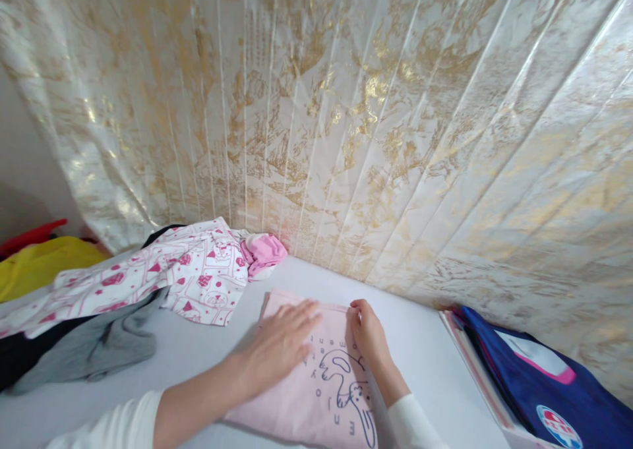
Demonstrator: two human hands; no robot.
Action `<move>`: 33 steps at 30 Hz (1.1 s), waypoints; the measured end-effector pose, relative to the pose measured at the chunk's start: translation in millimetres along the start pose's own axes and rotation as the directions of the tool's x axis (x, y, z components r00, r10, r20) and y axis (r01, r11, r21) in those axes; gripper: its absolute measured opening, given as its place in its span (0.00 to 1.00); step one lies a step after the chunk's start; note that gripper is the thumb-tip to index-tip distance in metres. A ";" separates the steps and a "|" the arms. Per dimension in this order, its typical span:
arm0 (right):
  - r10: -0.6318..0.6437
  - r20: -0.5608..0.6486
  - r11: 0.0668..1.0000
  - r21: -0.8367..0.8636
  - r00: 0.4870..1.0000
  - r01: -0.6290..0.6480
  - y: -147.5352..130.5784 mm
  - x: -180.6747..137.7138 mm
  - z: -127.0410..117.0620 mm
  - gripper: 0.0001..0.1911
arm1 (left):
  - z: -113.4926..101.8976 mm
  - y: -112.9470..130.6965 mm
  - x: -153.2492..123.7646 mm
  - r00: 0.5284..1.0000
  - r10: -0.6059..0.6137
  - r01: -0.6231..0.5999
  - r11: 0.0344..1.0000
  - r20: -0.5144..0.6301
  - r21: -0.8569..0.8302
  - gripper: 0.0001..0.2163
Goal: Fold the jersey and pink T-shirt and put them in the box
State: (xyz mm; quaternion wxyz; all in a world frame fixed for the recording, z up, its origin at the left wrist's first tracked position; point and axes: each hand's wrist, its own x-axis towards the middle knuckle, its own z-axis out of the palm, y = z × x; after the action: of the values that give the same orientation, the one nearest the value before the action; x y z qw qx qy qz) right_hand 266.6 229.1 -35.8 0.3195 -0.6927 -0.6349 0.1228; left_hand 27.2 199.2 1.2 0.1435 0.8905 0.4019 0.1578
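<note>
The pink folded garment (pixel 316 413) lies on the white surface (pixel 425 350) under and between the hands, its rabbit print upside down, ears pointing to the near edge; which side is longer I cannot tell. The left hand (pixel 279 343) rests flat across its left part, fingers extended. Apart from it, the right hand (pixel 368 333) curls at the far right corner; whether it pinches the cloth is unclear.
</note>
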 end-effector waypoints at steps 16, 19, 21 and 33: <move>0.056 -0.020 0.969 0.240 0.998 -0.050 14.8 -72.0 -40.3 0.21 | 37.0 70.0 -37.9 0.984 -0.061 0.079 0.991 0.167 -0.104 0.29; 0.037 -0.024 0.962 0.273 0.999 -0.029 32.1 -104.2 -50.3 0.20 | 43.7 83.4 -27.0 0.976 -0.094 0.113 0.990 0.197 -0.084 0.30; 0.032 -0.026 0.953 0.302 0.999 -0.022 39.8 -116.0 -53.9 0.19 | 47.0 89.3 -14.3 0.980 -0.047 0.060 0.996 0.195 -0.065 0.29; 0.048 0.041 0.949 0.310 0.998 -0.059 37.4 -119.6 -64.4 0.17 | 66.0 62.9 71.4 0.970 0.179 -0.184 0.983 0.165 0.010 0.29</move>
State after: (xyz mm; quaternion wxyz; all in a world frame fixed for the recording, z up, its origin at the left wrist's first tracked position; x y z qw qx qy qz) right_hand 314.0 96.5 -37.0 0.4105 -0.6486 -0.5938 0.2411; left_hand 140.3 205.0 -22.9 0.1497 0.9352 0.3076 0.0918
